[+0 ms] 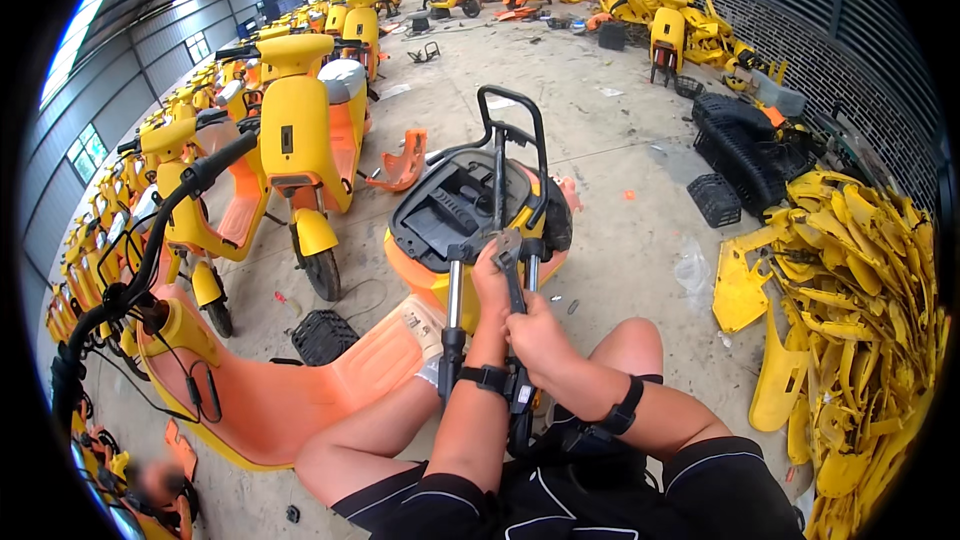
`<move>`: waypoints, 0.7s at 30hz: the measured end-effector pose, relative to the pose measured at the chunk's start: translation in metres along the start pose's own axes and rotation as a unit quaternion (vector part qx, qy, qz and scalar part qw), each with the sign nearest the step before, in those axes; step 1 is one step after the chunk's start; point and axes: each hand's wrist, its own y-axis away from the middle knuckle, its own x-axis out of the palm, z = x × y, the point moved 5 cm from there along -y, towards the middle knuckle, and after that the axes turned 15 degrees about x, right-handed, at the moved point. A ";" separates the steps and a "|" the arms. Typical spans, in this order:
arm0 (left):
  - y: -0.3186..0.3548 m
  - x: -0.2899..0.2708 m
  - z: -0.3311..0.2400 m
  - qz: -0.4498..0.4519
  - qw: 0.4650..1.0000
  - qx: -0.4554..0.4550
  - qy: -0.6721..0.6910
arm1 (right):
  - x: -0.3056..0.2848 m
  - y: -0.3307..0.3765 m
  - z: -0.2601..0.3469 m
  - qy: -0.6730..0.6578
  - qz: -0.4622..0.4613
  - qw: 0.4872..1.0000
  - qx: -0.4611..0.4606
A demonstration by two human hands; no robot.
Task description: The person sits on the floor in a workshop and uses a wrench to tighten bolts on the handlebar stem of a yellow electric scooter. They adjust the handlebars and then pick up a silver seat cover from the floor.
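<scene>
An adjustable wrench point(515, 282) stands nearly upright in front of me, its jaws at the top. My right hand point(540, 340) is closed round the lower end of its handle. Beside the jaws, my left hand point(490, 280) is closed with its fingertips against the wrench head; the fingers are partly hidden. Both hands are over a front fork point(455, 295), whose two legs point toward me and whose stem runs away over a scooter's seat base. The left forearm lies between the fork legs. Beneath is a yellow and orange scooter body point(440, 285) with an open black tray and a black tubular rack point(542, 135).
The scooter's orange footboard point(300, 380) and black handlebar point(205, 175) extend left. Yellow scooters point(295, 130) stand in rows beyond. A heap of yellow panels point(860, 300) lies right, near black baskets point(714, 200). An orange panel point(403, 162) rests on the concrete floor.
</scene>
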 end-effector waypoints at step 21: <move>-0.010 0.006 -0.021 -0.025 0.995 0.062 -0.072 | -0.038 0.011 0.071 0.184 0.130 0.974 -0.021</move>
